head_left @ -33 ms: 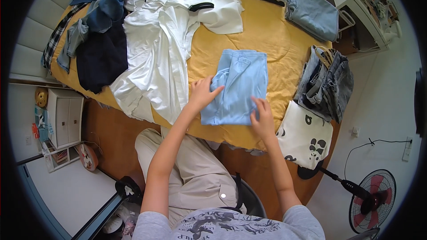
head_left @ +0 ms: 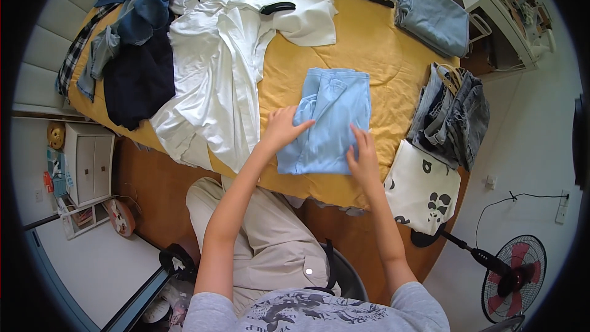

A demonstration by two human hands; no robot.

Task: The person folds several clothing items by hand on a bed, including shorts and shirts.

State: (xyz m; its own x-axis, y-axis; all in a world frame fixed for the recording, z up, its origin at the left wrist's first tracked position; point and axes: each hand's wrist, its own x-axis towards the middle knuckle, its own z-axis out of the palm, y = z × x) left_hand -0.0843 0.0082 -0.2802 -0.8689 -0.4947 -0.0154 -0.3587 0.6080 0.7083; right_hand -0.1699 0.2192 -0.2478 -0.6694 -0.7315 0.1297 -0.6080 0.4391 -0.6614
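Observation:
A folded light-blue shirt (head_left: 332,117) lies on the yellow bed cover (head_left: 375,49) near its front edge. My left hand (head_left: 284,126) rests flat on the shirt's left side, fingers spread and pointing right. My right hand (head_left: 364,157) presses on the shirt's lower right corner, fingers spread. Neither hand grips anything.
White garments (head_left: 215,55) and dark clothes (head_left: 138,74) lie spread to the left. Folded jeans (head_left: 433,18) and a grey denim pile (head_left: 452,114) sit at the right, above a white patterned bag (head_left: 421,187). A fan (head_left: 513,276) stands on the floor at the lower right, and a white drawer unit (head_left: 89,163) at the left.

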